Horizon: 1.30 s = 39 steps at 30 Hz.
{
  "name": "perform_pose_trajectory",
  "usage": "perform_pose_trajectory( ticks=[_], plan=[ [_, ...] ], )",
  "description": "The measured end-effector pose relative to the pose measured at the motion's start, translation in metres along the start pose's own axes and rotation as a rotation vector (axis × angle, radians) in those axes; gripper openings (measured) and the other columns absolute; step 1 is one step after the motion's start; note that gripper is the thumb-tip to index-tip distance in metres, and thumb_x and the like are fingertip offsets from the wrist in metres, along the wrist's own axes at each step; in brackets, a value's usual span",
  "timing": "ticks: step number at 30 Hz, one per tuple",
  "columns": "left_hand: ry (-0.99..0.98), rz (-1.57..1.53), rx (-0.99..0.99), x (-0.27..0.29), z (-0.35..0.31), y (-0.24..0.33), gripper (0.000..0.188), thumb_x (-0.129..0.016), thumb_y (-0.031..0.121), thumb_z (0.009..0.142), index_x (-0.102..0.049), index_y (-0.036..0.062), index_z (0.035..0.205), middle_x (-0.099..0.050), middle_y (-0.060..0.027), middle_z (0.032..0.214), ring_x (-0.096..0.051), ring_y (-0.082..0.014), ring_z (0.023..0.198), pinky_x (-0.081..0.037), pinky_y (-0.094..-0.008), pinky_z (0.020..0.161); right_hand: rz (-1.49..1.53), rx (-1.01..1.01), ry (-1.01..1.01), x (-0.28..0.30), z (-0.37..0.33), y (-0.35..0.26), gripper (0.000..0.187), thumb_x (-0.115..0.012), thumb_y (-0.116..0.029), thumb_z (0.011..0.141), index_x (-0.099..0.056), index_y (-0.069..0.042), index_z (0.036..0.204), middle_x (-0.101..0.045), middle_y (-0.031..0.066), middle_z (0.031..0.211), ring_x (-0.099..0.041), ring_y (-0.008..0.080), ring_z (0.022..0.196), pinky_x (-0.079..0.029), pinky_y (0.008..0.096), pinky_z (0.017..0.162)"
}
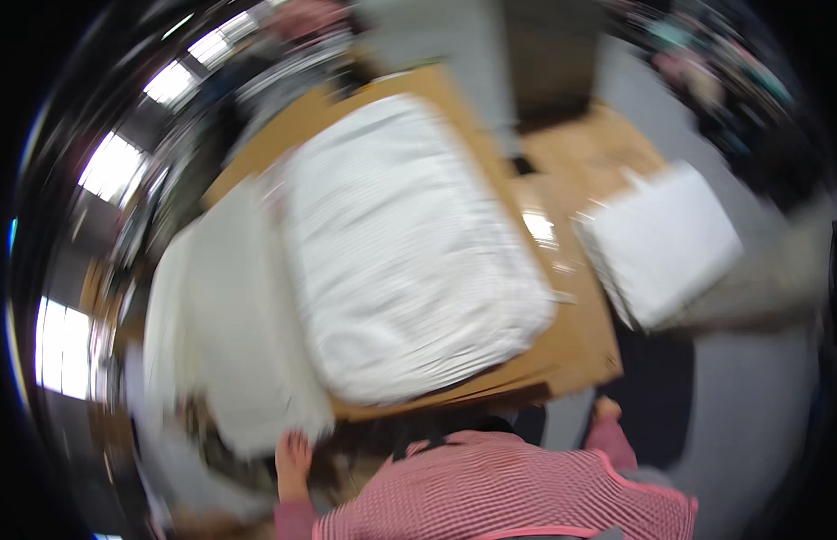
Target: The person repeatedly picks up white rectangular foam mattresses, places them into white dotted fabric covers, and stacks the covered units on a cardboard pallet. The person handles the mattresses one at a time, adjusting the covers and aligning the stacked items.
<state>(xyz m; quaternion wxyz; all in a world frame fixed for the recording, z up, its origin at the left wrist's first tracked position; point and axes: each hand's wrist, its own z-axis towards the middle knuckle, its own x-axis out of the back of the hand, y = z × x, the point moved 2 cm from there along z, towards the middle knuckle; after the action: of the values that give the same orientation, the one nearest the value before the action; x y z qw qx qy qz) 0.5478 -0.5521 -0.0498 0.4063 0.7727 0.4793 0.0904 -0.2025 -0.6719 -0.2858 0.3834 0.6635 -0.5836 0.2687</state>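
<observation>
My left hand is by the near lower corner of a pale, off-white cloth stack that hangs over the left side of the table. Its fingers look bent, but blur hides whether they grip the cloth. Past the table's near right corner is my right hand, small and smeared, with nothing visible in it. A large pile of white, finely ribbed fabric with rounded corners lies between and beyond my hands. It rests on brown cardboard.
Right of the fabric, a white square stack sits by a light wooden surface. A dark brown box stands at the back. Mixed goods fill the far right, and bright windows line the left.
</observation>
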Motion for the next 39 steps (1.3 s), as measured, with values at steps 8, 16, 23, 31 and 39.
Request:
perform_pose_trajectory(
  ticks=[8,16,23,31,39],
  plan=[
    [0.338,-0.138,-0.277,0.110,0.074,0.084,0.022,-0.060,0.030,0.094,-0.059,0.0117,0.106,-0.067,-0.0024,0.100,-0.061,-0.0156,0.087,-0.048,-0.0314,0.074,1.280,-0.387,0.879,0.132,0.036,-0.032,0.028,-0.057,-0.019,0.097,-0.064,0.005,0.110,-0.067,0.0138,0.100,-0.060,0.0200,0.090,-0.048,0.0312,0.081],
    [0.395,-0.189,-0.527,0.259,0.184,0.253,0.012,-0.059,0.026,0.095,-0.062,0.0146,0.098,-0.069,0.0025,0.091,-0.061,-0.0097,0.078,-0.045,-0.0270,0.069,1.510,0.202,0.845,0.258,-0.015,-0.252,0.020,-0.056,-0.015,0.098,-0.063,0.001,0.107,-0.055,-0.0029,0.083,-0.044,0.0044,0.068,-0.037,0.0212,0.059],
    [0.502,-0.334,-0.578,0.376,0.355,0.416,0.011,-0.066,0.016,0.090,-0.063,0.0103,0.098,-0.067,-0.0009,0.081,-0.063,-0.0129,0.069,-0.044,-0.0260,0.055,1.374,0.256,0.537,0.244,-0.120,-0.499,0.011,-0.058,-0.010,0.096,-0.064,-0.002,0.099,-0.049,-0.0066,0.069,-0.037,0.0015,0.057,-0.028,0.0199,0.049],
    [0.588,-0.403,-0.493,0.455,0.443,0.538,0.038,-0.076,0.039,0.083,-0.055,0.0076,0.087,-0.050,-0.0027,0.067,-0.047,-0.0138,0.050,-0.034,-0.0220,0.039,1.238,0.272,0.172,0.285,-0.188,-0.624,0.008,-0.062,-0.005,0.090,-0.065,0.001,0.094,-0.056,-0.0035,0.068,-0.048,0.0037,0.058,-0.039,0.0210,0.053],
    [-0.083,-0.592,-0.543,0.354,0.392,0.589,0.032,-0.058,0.033,0.094,-0.053,0.0025,0.102,-0.061,-0.0120,0.078,-0.062,-0.0226,0.068,-0.055,-0.0289,0.062,0.945,0.639,-0.037,0.379,-0.173,-0.801,0.029,-0.068,-0.022,0.088,-0.068,0.002,0.105,-0.068,0.0071,0.076,-0.061,0.0114,0.066,-0.050,0.0275,0.063]
  ],
)
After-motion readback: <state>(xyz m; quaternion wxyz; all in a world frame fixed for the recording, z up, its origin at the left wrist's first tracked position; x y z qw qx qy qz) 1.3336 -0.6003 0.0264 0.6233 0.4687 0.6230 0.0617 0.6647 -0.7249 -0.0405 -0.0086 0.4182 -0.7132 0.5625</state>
